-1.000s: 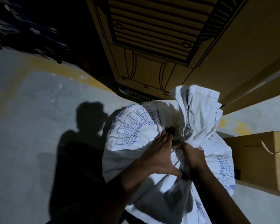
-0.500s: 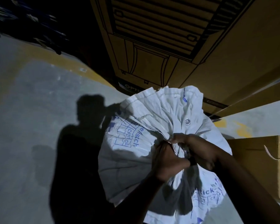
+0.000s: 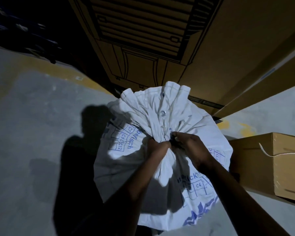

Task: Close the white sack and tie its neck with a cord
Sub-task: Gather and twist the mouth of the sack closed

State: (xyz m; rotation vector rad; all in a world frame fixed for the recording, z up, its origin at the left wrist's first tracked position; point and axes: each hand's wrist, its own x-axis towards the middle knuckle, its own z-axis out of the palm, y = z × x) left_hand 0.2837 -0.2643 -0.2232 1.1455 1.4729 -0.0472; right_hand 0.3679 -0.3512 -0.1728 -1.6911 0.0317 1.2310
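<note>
Sack (image 3: 160, 167) mouth now bunched into a neck, gathered since a second ago; left hand (image 3: 157, 147) and right hand (image 3: 192, 149) clenched round it. Ready for cord.

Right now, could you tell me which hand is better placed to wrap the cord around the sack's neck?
Probably the right hand: its fingertips pinch something dark at the gathered neck of the white sack, while the left hand is fisted around it.
</note>
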